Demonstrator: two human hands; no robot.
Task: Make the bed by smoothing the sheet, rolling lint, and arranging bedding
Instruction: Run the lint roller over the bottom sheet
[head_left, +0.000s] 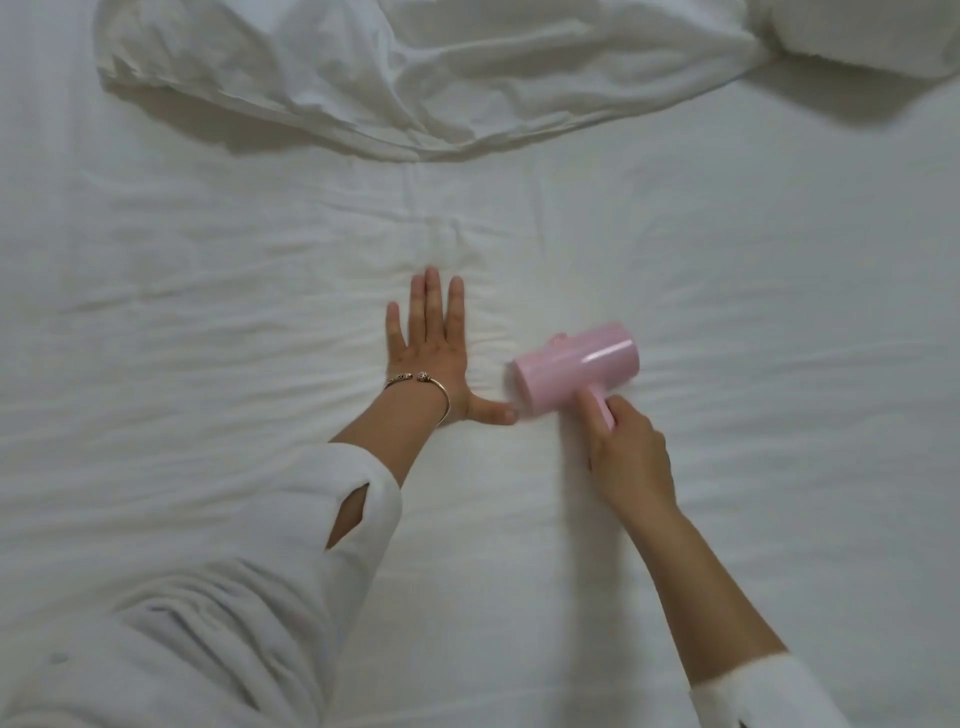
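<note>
Right hand (626, 447) wrapped round handle of pink lint roller (576, 371), drum on sheet (208, 260) by left hand (431, 353), flat & empty. Roller prob. light, rigid; hold at handle.

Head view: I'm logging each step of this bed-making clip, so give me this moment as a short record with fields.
left hand: flat on the sheet, fingers spread, bracelet at the wrist
right hand: gripping the handle of the pink lint roller
roller: on the sheet beside the left thumb, blurred
sheet: wrinkled around the hands
duvet: bunched at the far side
pillow: top right corner
</note>
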